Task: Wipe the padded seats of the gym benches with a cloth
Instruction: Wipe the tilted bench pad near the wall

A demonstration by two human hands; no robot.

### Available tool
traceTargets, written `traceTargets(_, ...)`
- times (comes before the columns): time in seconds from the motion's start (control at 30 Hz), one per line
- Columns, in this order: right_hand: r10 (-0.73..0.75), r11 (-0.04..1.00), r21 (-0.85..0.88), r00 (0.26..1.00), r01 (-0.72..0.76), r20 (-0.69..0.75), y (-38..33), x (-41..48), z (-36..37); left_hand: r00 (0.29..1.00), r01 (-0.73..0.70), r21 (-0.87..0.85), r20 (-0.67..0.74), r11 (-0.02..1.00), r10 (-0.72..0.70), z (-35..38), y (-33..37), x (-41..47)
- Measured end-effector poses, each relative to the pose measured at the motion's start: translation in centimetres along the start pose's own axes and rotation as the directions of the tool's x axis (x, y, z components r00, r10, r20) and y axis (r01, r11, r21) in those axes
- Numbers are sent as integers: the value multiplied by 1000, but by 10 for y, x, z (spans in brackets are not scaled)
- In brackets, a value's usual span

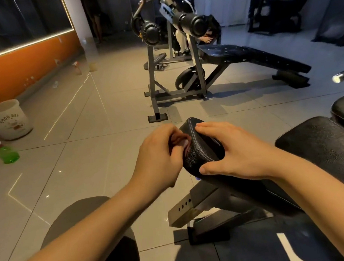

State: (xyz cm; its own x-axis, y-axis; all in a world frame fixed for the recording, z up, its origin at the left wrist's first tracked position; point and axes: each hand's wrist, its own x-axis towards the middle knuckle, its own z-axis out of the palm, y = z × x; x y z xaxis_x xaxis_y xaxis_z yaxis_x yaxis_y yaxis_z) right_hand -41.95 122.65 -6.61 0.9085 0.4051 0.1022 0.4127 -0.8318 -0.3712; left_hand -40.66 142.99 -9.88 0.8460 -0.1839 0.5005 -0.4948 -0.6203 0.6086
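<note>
At seat pad (201,148) end: left hand (159,159) pinches limp cloth (179,139), bunched
Atop seat pad: right hand (236,151) flat, fingers spread

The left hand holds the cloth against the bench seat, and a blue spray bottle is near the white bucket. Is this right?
Wrong colour: the head view shows a green spray bottle near the white bucket. The left hand does hold the cloth against the bench seat.
</note>
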Motion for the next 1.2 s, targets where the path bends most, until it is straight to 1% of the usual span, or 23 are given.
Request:
traceTargets(0.1, 10, 1000, -7, 1000, -10, 3, -2, 0, 0, 989, 144, 3, 43, 990, -144, 10, -12, 48)
traceTargets(0.17, 14, 1000, -1, 1000, -14, 11, -2, -1, 0, 980, 178, 14, 87, 984, -179, 12, -18, 64)
traceTargets(0.23, 12, 1000, 12, 1000, -12, 8, -1, -1, 0, 982, 166, 0, 91, 986, -165, 9, -17, 58)
traceTargets(0.3, 4, 1000, 19, 1000, -4, 2, -2, -1, -1, 986, 145, -64, 97, 987, -139, 0, -9, 32)
traceTargets(0.37, 1, 1000, 10, 1000, -1, 3, -3, 1, -1, 986, 105, -120, 139, 987, -87, -9, -2, 6)
traceTargets(0.4, -1, 1000, 5, 1000, 1, 4, -3, 1, -1, 984, 90, -112, 161, 990, -72, -11, -1, 0)
traceTargets(0.47, 0, 1000, 6, 1000, 0, -2, -2, 1, -1, 982, 99, -74, 166, 992, -85, -10, -2, 6)
traceTargets(0.57, 3, 1000, 9, 1000, -2, -8, -1, -1, 1, 977, 187, -25, 107, 982, -184, 2, -13, 40)
traceTargets(0.63, 5, 1000, 12, 1000, -5, -6, -2, -1, 2, 954, 285, -36, 109, 958, -279, 9, -21, 62)
traceTargets(0.67, 6, 1000, 14, 1000, -6, -8, -2, -2, 3, 946, 309, -51, 122, 950, -301, 10, -24, 68)
traceTargets(0.73, 5, 1000, 16, 1000, -5, -12, -2, -2, 2, 950, 290, -81, 144, 954, -277, 7, -21, 64)
traceTargets(0.87, 2, 1000, 8, 1000, -1, -8, -3, -2, 0, 970, 161, -173, 208, 972, -124, -11, -1, 11)
traceTargets(0.93, 6, 1000, 5, 1000, -6, -5, -3, -1, 0, 974, 123, -168, 208, 978, -87, -12, 2, 0)
traceTargets(1.03, 2, 1000, 8, 1000, -2, -14, -2, 0, 1, 984, 136, -90, 131, 987, -124, -3, -5, 23)
traceTargets(1.1, 8, 1000, 12, 1000, -7, -11, -3, -1, 2, 978, 192, -29, 89, 981, -188, 5, -12, 47)
traceTargets(1.17, 12, 1000, 18, 1000, -12, -5, -3, -3, 3, 964, 242, -19, 114, 970, -239, 7, -17, 62)
traceTargets(1.2, 13, 1000, 20, 1000, -13, -7, -3, -3, 3, 964, 236, -19, 129, 972, -232, 6, -17, 63)
